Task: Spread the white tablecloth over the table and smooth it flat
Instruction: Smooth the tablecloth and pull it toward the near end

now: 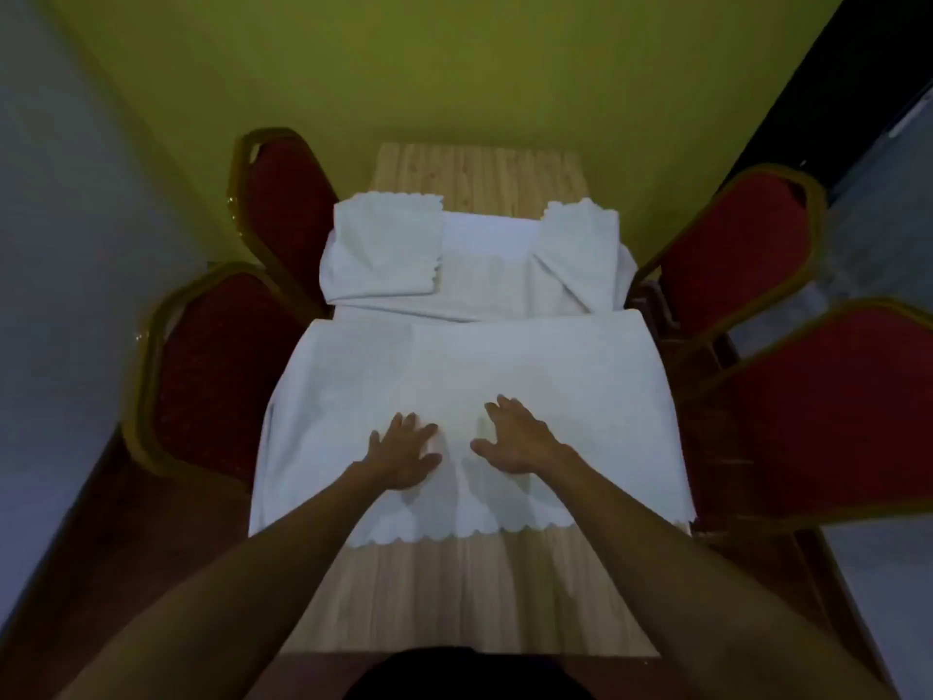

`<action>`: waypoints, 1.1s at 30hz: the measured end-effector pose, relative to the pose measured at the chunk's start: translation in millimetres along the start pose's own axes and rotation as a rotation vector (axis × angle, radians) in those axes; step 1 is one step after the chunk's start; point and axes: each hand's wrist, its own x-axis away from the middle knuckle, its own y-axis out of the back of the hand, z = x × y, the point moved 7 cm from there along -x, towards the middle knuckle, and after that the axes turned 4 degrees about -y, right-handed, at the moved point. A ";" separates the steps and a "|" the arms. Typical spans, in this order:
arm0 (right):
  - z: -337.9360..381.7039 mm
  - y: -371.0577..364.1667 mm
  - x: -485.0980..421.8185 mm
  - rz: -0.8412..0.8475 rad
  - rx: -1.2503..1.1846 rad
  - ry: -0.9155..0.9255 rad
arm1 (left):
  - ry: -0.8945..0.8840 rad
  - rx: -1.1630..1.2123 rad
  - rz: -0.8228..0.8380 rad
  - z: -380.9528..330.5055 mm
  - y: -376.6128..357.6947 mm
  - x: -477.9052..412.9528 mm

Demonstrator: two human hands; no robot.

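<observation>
The white tablecloth (469, 361) with a scalloped hem lies over the middle of a light wooden table (469, 593). Its near part is laid flat, and its sides hang over both long edges. Its far part is still folded: two flaps are turned back at the far left and far right. My left hand (404, 457) and my right hand (515, 437) rest palm down on the near part of the cloth, side by side, with fingers spread and straight. Bare wood shows at the near end and the far end of the table.
Two red padded chairs with gold frames (202, 376) stand along the left side of the table, two more (828, 421) along the right. A yellow-green wall (454, 68) closes the far end. The room is dim.
</observation>
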 end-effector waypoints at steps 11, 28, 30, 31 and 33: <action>-57.2 -67.4 6.2 -0.260 -0.079 0.100 | 0.055 0.013 -0.534 7.3 -37.0 12.4; -62.0 -71.4 61.9 -0.521 -0.131 -0.003 | -0.024 -0.009 -0.535 -13.1 -111.3 91.3; -61.1 -90.0 87.0 -0.467 -0.150 0.011 | -0.023 -0.022 -0.522 -16.2 -123.0 104.5; -59.7 -101.8 99.6 -0.426 -0.134 0.012 | -0.023 -0.020 -0.515 -16.8 -131.1 113.1; -59.1 -117.2 117.3 -0.385 -0.097 0.025 | -0.019 0.004 -0.535 -18.2 -138.4 124.4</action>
